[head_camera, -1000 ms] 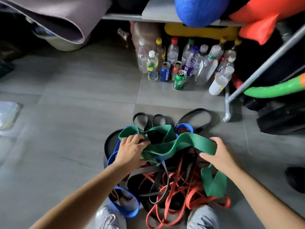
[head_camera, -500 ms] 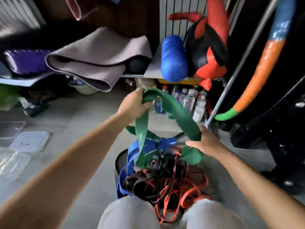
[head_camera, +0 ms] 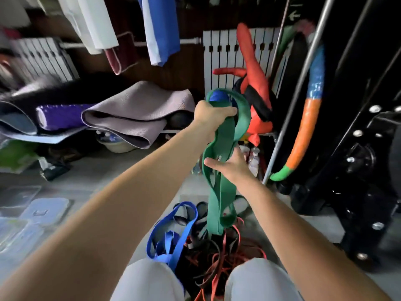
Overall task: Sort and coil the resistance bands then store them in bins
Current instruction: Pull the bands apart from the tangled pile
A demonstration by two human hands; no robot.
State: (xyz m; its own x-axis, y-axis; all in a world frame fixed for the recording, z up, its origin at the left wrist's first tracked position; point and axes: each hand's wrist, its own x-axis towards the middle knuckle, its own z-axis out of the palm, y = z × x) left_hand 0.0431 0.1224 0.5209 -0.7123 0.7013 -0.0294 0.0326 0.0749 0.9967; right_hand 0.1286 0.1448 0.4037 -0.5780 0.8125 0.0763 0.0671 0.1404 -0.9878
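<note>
The left hand point(head_camera: 209, 114) is up high, fist wrapped round the top of a wide green band point(head_camera: 219, 200) that loops over it and hangs down doubled. Lower on the same strands the right hand point(head_camera: 231, 167) grips them (thumb across the front). The band's bottom end reaches a tangle of red and black bands point(head_camera: 219, 257) on the floor point(head_camera: 97, 166). A blue band point(head_camera: 173, 231) lies on the tangle's left side. Clear plastic lids point(head_camera: 43, 210) lie well off to the left.
</note>
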